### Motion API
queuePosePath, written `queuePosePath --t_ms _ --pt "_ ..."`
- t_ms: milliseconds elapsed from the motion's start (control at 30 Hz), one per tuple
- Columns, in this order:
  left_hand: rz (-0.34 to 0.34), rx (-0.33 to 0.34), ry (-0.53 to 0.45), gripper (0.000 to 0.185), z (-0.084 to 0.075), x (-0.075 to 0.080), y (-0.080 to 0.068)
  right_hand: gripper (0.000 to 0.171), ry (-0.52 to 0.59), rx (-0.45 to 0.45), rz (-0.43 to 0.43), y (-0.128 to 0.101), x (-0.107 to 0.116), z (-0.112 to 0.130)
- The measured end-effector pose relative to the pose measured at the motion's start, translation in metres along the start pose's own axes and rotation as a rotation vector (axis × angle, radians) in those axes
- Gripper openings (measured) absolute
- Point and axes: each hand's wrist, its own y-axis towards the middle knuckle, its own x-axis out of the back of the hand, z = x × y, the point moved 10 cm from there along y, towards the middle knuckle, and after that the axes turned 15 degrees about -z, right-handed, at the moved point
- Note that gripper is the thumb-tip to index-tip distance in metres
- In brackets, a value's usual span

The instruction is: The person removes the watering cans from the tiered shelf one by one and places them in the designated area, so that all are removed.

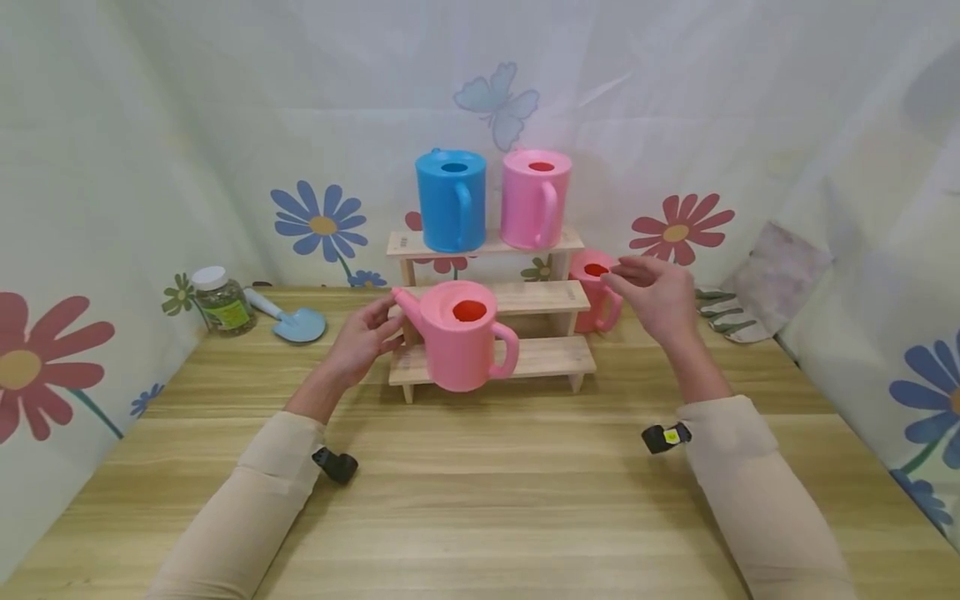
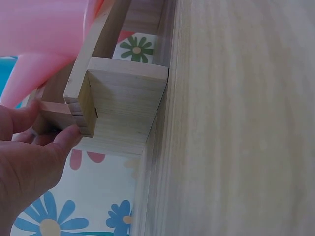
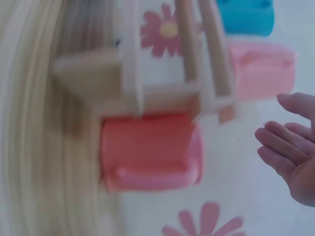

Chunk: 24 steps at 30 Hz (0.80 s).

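A light pink watering can (image 1: pixel 461 337) stands on the lowest step of a three-step wooden shelf (image 1: pixel 547 358), spout pointing left. My left hand (image 1: pixel 367 333) is beside that spout at the shelf's left end. In the left wrist view its thumb and a finger (image 2: pixel 69 136) pinch the end of a shelf plank (image 2: pixel 54 110), under the pink can (image 2: pixel 39 34). My right hand (image 1: pixel 652 296) hovers with relaxed fingers and holds nothing, just right of a coral watering can (image 1: pixel 596 292) that stands next to the shelf. The right wrist view shows this coral can (image 3: pixel 147 152) and my right hand's fingers (image 3: pixel 290 157) apart from it.
A blue can (image 1: pixel 450 200) and a second pink can (image 1: pixel 534 200) stand on the top step. A lidded jar (image 1: pixel 221 302) and a blue trowel (image 1: pixel 296 323) lie at the back left, gardening gloves (image 1: pixel 723 317) at the back right. Flowered cloth walls enclose the wooden table (image 1: pixel 480 483).
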Motion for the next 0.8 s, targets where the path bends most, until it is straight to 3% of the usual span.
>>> queuePosePath --t_ms 200,400,600,800 --pt "-0.004 0.001 0.008 0.054 0.001 0.001 0.000 0.035 0.248 0.091 0.077 -0.032 -0.012 0.065" --pt "-0.011 0.001 0.014 0.053 0.002 0.000 0.002 0.031 0.263 0.146 0.173 -0.068 -0.018 0.115" --pt "-0.018 0.005 0.023 0.053 0.002 0.000 0.000 0.032 0.296 0.148 0.254 -0.086 -0.034 0.128" --pt "-0.018 0.002 0.020 0.053 0.001 0.000 -0.001 0.033 0.301 0.078 0.318 -0.096 -0.060 0.110"
